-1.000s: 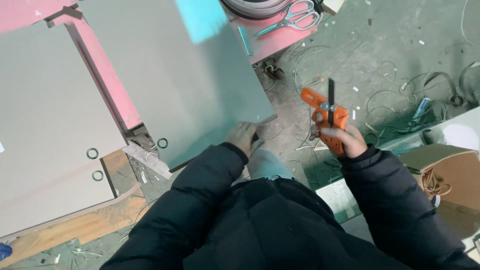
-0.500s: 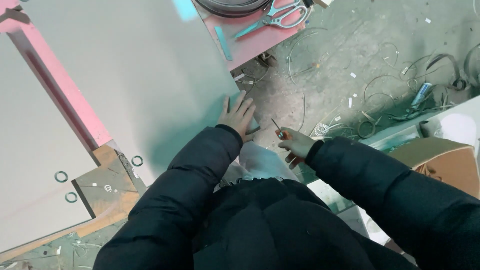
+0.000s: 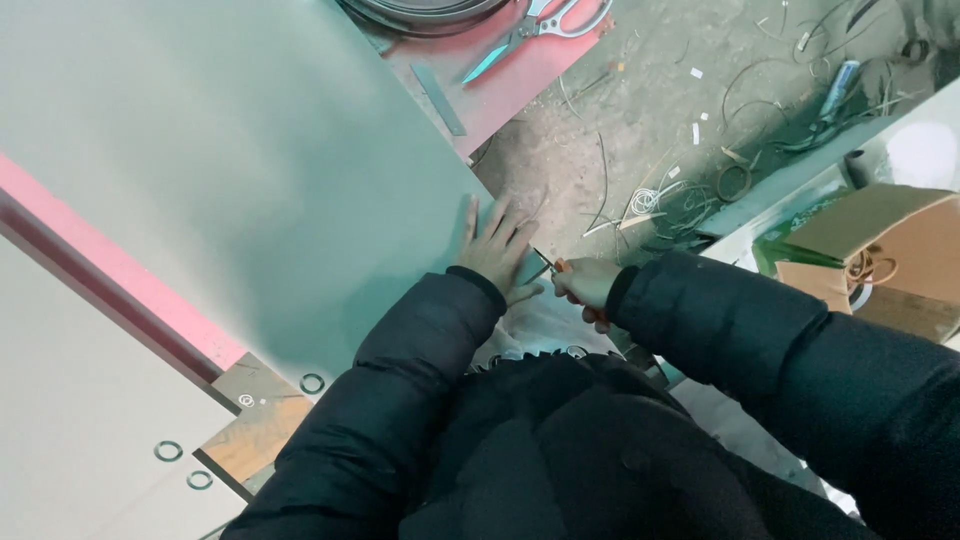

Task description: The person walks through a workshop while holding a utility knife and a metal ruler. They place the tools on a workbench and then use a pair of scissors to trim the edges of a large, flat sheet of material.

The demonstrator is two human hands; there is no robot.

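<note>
The left hand (image 3: 497,252) lies flat, fingers spread, on the corner of the grey sheet (image 3: 250,170) at frame centre. The right hand (image 3: 585,285) is curled round orange-handled snips (image 3: 548,265) at that corner — cutting looks begun; next, a steady bite along the edge.

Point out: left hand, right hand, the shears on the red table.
left hand (image 3: 497,252), head view, back of the hand.
right hand (image 3: 585,284), head view, knuckles.
shears (image 3: 535,24), head view, near the pivot, on the blades.
</note>
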